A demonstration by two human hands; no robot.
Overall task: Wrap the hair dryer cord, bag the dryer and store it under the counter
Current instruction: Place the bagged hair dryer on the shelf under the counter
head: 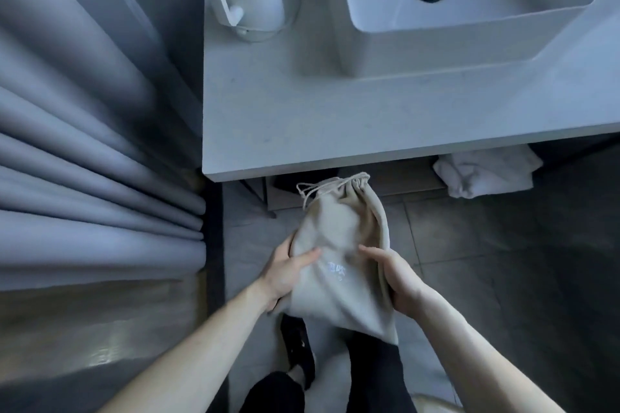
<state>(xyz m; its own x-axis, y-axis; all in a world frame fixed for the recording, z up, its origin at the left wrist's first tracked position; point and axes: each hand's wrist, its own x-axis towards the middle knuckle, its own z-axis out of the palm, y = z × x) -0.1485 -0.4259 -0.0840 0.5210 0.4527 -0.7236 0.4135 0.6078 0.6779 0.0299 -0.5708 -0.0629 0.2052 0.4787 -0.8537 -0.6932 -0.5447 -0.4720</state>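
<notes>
I see both hands, left [285, 273] and right [394, 278], clamped on the bag [342, 238] just below the counter [302, 131] edge; contents hidden.

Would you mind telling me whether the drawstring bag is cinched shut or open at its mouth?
Shut: the beige bag has its mouth gathered tight, drawstring loops hanging loose beside it.

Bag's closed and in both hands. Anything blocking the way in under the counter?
Nothing visible blocks it. The bag sits just before the counter edge; the white towel underneath lies off to the right.
</notes>
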